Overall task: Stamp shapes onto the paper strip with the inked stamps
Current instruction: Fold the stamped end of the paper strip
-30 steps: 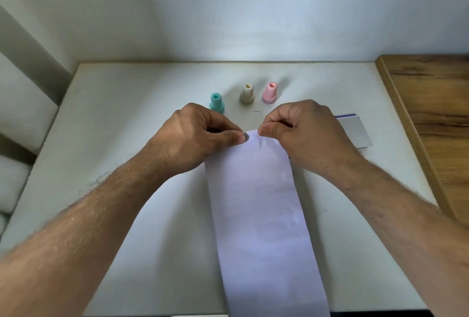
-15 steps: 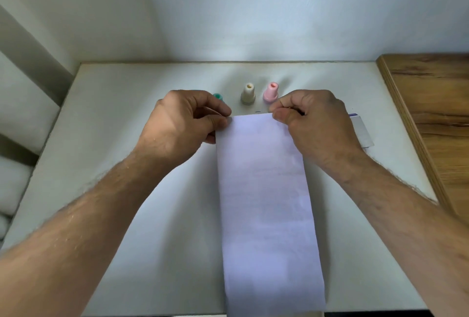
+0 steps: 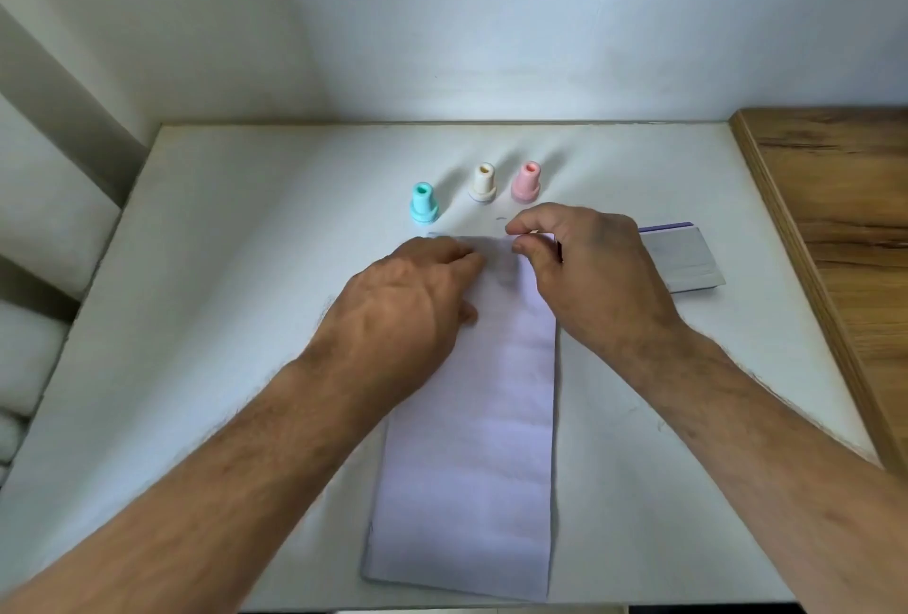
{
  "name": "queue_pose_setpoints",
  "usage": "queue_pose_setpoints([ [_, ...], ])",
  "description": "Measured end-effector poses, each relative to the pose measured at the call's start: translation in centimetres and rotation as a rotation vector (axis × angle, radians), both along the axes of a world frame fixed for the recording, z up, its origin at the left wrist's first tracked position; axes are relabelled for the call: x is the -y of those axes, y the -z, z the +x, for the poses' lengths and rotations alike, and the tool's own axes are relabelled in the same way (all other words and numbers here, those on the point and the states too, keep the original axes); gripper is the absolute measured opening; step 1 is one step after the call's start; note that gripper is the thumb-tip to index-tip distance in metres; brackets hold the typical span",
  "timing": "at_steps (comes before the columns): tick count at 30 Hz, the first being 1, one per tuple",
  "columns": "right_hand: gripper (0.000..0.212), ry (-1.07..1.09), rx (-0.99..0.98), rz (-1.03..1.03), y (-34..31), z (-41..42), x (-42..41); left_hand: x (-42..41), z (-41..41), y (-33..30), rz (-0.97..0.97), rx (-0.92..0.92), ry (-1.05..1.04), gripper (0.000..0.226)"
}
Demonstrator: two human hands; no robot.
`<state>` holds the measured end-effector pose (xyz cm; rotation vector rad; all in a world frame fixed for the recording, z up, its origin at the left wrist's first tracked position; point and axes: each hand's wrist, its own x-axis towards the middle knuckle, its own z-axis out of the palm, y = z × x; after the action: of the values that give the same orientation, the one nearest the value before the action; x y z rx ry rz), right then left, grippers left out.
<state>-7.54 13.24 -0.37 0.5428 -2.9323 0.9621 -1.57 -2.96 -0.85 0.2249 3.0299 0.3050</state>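
Note:
A long pale lilac paper strip (image 3: pixel 467 490) lies lengthwise on the white table (image 3: pixel 221 269), its far end just short of the stamps. My left hand (image 3: pixel 398 313) rests flat on the strip's upper left part, fingers stretched toward the far edge. My right hand (image 3: pixel 589 274) pinches the far edge between thumb and forefinger near the right corner. Beyond the paper stand three small stamps: a teal stamp (image 3: pixel 423 205), a cream stamp (image 3: pixel 483 183) and a pink stamp (image 3: pixel 525 181). Neither hand touches them.
A flat grey case with a purple edge (image 3: pixel 683 259) lies to the right of my right hand. A wooden surface (image 3: pixel 835 220) borders the table on the right. Walls close off the back and left.
My left hand let go of the far left corner and now lies flat on the strip. The strip's near end has come onto the table, and the teal stamp is uncovered again.

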Motion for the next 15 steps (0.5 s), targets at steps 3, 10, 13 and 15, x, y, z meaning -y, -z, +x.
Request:
queue_pose_setpoints([
  [3, 0.019, -0.019, -0.019, 0.013, 0.5, -0.2, -0.1, 0.3, 0.1, -0.1, -0.051, 0.052, 0.006, 0.059],
  [10, 0.035, -0.16, -0.269, 0.183, 0.7, 0.8, 0.4, -0.1, 0.9, 0.1, -0.149, 0.056, 0.043, 0.064],
  [13, 0.056, -0.328, -0.051, 0.288, 1.5, 2.5, 1.3, -0.2, 1.2, 0.6, -0.112, -0.018, 0.03, 0.056],
  [15, 0.063, -0.364, 0.016, 0.332, 2.3, 3.1, 1.4, -0.4, 1.4, 0.8, -0.11, -0.025, 0.015, 0.055],
])
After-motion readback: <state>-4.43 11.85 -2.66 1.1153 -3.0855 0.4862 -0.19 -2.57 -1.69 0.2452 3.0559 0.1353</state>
